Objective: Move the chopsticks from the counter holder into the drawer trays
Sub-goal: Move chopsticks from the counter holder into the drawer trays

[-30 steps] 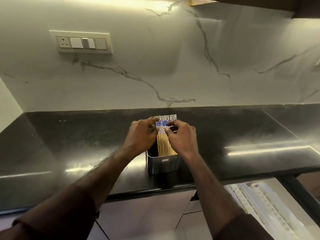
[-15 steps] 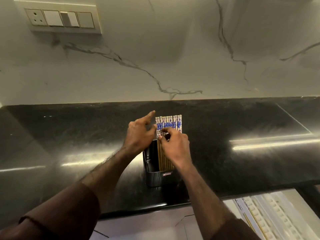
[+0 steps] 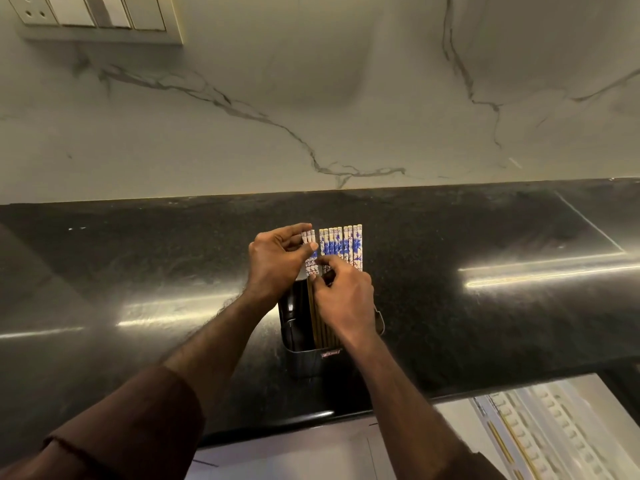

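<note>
Black stone counter (image 3: 485,323) with a metal holder (image 3: 304,362) standing upright near its front edge, centre of view. Chopsticks (image 3: 341,245) stand upright in the holder in a row, blue-and-white patterned tops, tan shafts going down inside. Left part of the holder is dark and free of sticks.

Left hand (image 3: 275,263) is at the left end of the row, thumb and fingers pinched on a pair of chopsticks (image 3: 310,268) at their patterned tops; a small gap separates this pair from the remaining sticks to the right. Right hand (image 3: 346,299) is just beside it, lower and to the right, fingers curled together with fingertips (image 3: 320,261) pressed on the sticks just below the pattern; the hand covers the right side of the holder. Whether the right hand actually grips a stick or only touches cannot be told. Both hands are close, nearly touching.

An open drawer (image 3: 460,410) shows at near right below the counter edge, with white ribbed trays (image 3: 554,420) inside; thin tan sticks (image 3: 498,445) already lie in one tray. Marble wall (image 3: 346,98) behind, switch panel (image 3: 97,15) far left. Dark brown sleeves (image 3: 138,427) on both forearms.
</note>
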The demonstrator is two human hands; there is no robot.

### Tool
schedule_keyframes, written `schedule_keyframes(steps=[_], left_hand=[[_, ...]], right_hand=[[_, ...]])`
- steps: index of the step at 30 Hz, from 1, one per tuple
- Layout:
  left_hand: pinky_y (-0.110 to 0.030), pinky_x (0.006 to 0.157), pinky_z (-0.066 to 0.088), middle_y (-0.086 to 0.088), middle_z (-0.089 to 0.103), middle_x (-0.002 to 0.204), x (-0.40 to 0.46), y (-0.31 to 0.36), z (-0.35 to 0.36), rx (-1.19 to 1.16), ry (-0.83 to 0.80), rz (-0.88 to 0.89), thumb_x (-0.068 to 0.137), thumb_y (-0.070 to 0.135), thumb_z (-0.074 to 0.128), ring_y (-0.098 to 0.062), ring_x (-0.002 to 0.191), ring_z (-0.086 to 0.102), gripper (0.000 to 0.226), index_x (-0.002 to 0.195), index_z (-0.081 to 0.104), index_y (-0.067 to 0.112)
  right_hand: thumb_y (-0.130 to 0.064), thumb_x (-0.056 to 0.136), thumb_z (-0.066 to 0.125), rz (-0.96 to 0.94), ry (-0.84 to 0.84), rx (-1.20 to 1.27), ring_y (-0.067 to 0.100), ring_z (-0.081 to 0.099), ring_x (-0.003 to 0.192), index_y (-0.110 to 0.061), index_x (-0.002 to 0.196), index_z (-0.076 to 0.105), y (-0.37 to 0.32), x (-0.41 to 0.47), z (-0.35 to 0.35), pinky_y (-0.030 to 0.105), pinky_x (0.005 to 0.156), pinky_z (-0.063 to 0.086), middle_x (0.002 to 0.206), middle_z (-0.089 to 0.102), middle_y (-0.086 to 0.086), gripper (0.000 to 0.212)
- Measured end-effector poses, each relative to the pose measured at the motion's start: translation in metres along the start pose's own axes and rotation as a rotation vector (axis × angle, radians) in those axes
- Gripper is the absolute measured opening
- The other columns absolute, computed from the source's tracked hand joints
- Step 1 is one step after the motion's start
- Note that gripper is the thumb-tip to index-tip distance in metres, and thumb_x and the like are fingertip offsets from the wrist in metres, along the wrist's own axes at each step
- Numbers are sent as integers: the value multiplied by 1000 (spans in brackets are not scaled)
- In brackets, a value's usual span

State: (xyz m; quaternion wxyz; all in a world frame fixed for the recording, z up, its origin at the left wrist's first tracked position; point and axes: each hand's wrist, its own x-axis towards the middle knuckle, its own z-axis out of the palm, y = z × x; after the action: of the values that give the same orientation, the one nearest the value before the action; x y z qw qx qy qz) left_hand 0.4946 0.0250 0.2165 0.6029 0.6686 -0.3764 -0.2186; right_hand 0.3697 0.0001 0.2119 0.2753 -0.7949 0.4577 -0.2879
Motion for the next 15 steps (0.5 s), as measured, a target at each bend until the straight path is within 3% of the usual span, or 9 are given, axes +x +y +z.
schedule_keyframes(steps=[2,8,12,15], left_hand=[[-25,73,60,-3,75,93,-1,1,-1,-32,-2,-17,78,6,77,-8,84,73,34,109,70,16],[-20,68,58,-3,76,91,-7,12,-9,-87,-10,-39,75,2,78,-9,81,74,33,102,73,20],[-30,75,60,-3,76,92,-15,36,-22,-82,-11,28,74,1,79,-12,83,74,33,103,74,14],[-32,77,60,-4,75,98,-24,65,-34,-49,-19,156,75,2,78,-13,87,73,33,106,73,11]], right_hand=[[-25,89,65,-14,14,-4,7,64,90,-22,122,62,-2,0,1,17,75,46,106,71,-2,33],[-24,88,67,-62,29,7,10,64,95,-20,116,65,-7,-4,-2,35,85,55,106,70,-1,29],[-27,87,67,-63,18,82,3,60,86,-20,113,64,-15,-12,-9,25,81,54,102,71,-3,27],[-26,88,67,-72,10,141,3,63,90,-19,118,64,-25,-21,-18,21,82,53,107,72,-2,31]])
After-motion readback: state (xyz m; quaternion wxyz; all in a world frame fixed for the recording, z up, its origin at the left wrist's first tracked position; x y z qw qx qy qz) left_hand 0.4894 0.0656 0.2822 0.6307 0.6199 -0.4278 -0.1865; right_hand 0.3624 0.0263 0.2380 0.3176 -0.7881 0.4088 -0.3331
